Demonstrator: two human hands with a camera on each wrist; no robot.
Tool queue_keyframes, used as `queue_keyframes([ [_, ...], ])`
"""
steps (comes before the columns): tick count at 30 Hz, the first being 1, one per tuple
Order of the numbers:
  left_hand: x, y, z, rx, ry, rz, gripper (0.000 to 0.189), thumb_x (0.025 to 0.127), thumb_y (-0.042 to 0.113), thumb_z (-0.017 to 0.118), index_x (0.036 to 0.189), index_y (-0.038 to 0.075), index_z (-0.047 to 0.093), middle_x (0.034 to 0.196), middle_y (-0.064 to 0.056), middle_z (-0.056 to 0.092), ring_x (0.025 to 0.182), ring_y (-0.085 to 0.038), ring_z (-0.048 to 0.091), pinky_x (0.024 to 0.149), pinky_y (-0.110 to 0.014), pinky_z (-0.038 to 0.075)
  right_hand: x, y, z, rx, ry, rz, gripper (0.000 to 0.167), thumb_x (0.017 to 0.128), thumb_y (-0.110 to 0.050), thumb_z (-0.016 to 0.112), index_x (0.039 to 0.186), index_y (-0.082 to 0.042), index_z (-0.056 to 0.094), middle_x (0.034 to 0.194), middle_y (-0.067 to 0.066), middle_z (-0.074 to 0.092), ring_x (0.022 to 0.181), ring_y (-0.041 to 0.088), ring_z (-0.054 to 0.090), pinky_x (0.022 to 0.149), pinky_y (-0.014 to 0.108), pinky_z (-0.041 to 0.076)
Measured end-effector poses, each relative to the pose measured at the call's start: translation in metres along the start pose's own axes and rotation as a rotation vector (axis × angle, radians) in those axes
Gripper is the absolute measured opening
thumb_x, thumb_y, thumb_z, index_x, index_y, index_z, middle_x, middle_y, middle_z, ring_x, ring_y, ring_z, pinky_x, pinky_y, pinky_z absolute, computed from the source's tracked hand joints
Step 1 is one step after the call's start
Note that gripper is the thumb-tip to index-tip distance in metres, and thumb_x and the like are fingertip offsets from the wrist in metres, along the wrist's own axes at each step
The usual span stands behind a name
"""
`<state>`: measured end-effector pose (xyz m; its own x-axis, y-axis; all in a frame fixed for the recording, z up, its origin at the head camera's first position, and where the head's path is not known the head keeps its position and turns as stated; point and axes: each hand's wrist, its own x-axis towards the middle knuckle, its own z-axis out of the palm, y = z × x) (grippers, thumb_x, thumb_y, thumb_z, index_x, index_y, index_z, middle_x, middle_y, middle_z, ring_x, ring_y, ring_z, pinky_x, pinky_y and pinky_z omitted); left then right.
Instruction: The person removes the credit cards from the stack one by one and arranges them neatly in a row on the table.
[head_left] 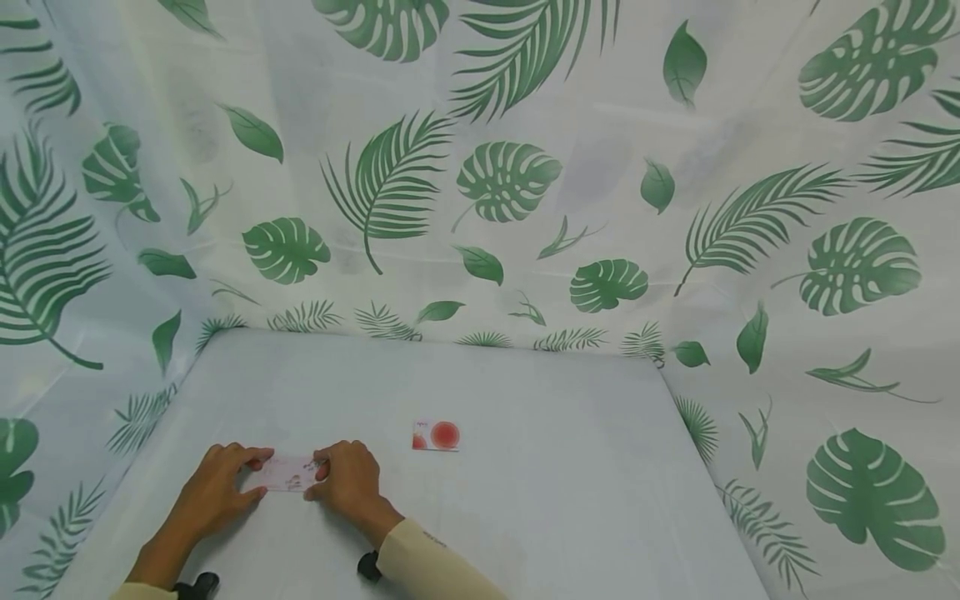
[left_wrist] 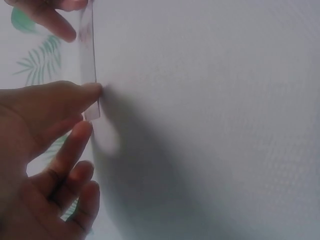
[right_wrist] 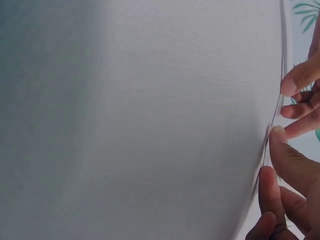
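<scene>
A thin, flat, pale pink rectangle like a card, with small printed figures near its right end, lies flat between the hands low on the white table. My left hand pinches its left end between thumb and fingers. At the opposite end my right hand grips it the same way, fingertips at the corners. From the left wrist view the card appears nearly edge-on, the thumb on its near edge. In the right wrist view both hands' fingertips are along its thin edge, and its printed face is hidden.
A second small card, white with a large red circle, lies on the white table to the right of the hands. White curtains with green leaf prints rise along the back and both sides of the table.
</scene>
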<state>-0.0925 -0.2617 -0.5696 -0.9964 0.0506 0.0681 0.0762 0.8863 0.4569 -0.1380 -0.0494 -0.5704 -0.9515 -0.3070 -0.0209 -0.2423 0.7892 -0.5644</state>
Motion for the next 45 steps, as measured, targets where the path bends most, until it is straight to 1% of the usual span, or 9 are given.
queue_keyframes([
  [6, 0.002, 0.006, -0.002, 0.002, -0.004, -0.009, 0.061, 0.076, 0.014, 0.093, 0.133, 0.008, 0.072, 0.102, -0.001, 0.067, 0.094, -0.022, 0.048, 0.079, -0.040, 0.044, -0.001, 0.009, -0.010, 0.077, -0.010, -0.020, 0.061, 0.070, -0.027, 0.101, 0.127, -0.026, 0.079, 0.069, -0.020, 0.065, 0.083, -0.002, 0.054, 0.080, 0.018, 0.044],
  [12, 0.007, 0.014, -0.002, -0.005, 0.038, 0.039, 0.063, 0.076, 0.014, 0.094, 0.134, 0.009, 0.070, 0.106, -0.003, 0.070, 0.099, -0.025, 0.052, 0.083, -0.045, 0.047, -0.002, 0.022, -0.019, 0.147, 0.006, -0.046, 0.059, 0.072, -0.028, 0.099, 0.128, -0.032, 0.078, 0.078, -0.019, 0.070, 0.090, -0.001, 0.059, 0.086, 0.022, 0.049],
  [16, 0.012, 0.021, -0.002, -0.022, 0.053, 0.059, 0.064, 0.078, 0.015, 0.093, 0.137, 0.010, 0.069, 0.109, -0.004, 0.071, 0.104, -0.026, 0.054, 0.087, -0.049, 0.048, -0.004, 0.030, -0.027, 0.159, 0.029, -0.060, 0.058, 0.074, -0.030, 0.099, 0.127, -0.032, 0.077, 0.084, -0.016, 0.072, 0.091, 0.002, 0.060, 0.086, 0.023, 0.050],
  [20, 0.017, 0.031, -0.003, -0.053, 0.080, 0.075, 0.064, 0.078, 0.015, 0.093, 0.137, 0.011, 0.069, 0.111, -0.006, 0.073, 0.106, -0.028, 0.056, 0.088, -0.053, 0.050, -0.007, 0.040, -0.035, 0.186, 0.043, -0.069, 0.058, 0.074, -0.030, 0.098, 0.128, -0.032, 0.077, 0.091, -0.012, 0.074, 0.084, 0.001, 0.055, 0.080, 0.020, 0.048],
  [25, 0.022, 0.046, -0.002, -0.080, 0.115, 0.092, 0.063, 0.079, 0.019, 0.094, 0.137, 0.012, 0.069, 0.111, -0.005, 0.074, 0.107, -0.027, 0.056, 0.088, -0.053, 0.052, -0.011, 0.055, -0.046, 0.225, 0.077, -0.094, 0.058, 0.076, -0.029, 0.098, 0.129, -0.030, 0.076, 0.097, -0.005, 0.075, 0.077, -0.001, 0.049, 0.071, 0.017, 0.044],
  [29, 0.027, 0.056, 0.000, -0.105, 0.131, 0.109, 0.063, 0.079, 0.019, 0.094, 0.137, 0.013, 0.070, 0.112, -0.004, 0.075, 0.108, -0.026, 0.056, 0.089, -0.053, 0.052, -0.014, 0.065, -0.057, 0.246, 0.098, -0.101, 0.057, 0.078, -0.028, 0.097, 0.131, -0.028, 0.075, 0.101, -0.001, 0.075, 0.079, 0.001, 0.051, 0.072, 0.018, 0.045],
  [35, 0.035, 0.070, 0.007, -0.136, 0.143, 0.139, 0.063, 0.079, 0.018, 0.095, 0.137, 0.014, 0.070, 0.112, -0.002, 0.075, 0.109, -0.025, 0.057, 0.089, -0.051, 0.053, -0.018, 0.079, -0.072, 0.290, 0.101, -0.059, 0.054, 0.081, -0.027, 0.095, 0.131, -0.029, 0.074, 0.106, 0.002, 0.075, 0.085, 0.004, 0.053, 0.074, 0.020, 0.047],
  [42, 0.045, 0.086, 0.019, -0.153, 0.147, 0.147, 0.064, 0.079, 0.021, 0.095, 0.138, 0.016, 0.070, 0.114, -0.001, 0.075, 0.110, -0.024, 0.056, 0.091, -0.050, 0.053, -0.022, 0.096, -0.085, 0.329, 0.143, -0.032, 0.054, 0.080, -0.024, 0.095, 0.129, -0.026, 0.075, 0.107, 0.006, 0.075, 0.093, 0.023, 0.064, 0.078, 0.022, 0.049],
  [45, 0.047, 0.093, 0.024, -0.162, 0.145, 0.152, 0.065, 0.078, 0.021, 0.096, 0.137, 0.015, 0.070, 0.115, -0.002, 0.075, 0.110, -0.023, 0.056, 0.091, -0.050, 0.053, -0.023, 0.103, -0.089, 0.315, 0.173, -0.030, 0.055, 0.077, -0.024, 0.096, 0.129, -0.024, 0.076, 0.105, 0.005, 0.075, 0.090, 0.021, 0.064, 0.078, 0.023, 0.048],
])
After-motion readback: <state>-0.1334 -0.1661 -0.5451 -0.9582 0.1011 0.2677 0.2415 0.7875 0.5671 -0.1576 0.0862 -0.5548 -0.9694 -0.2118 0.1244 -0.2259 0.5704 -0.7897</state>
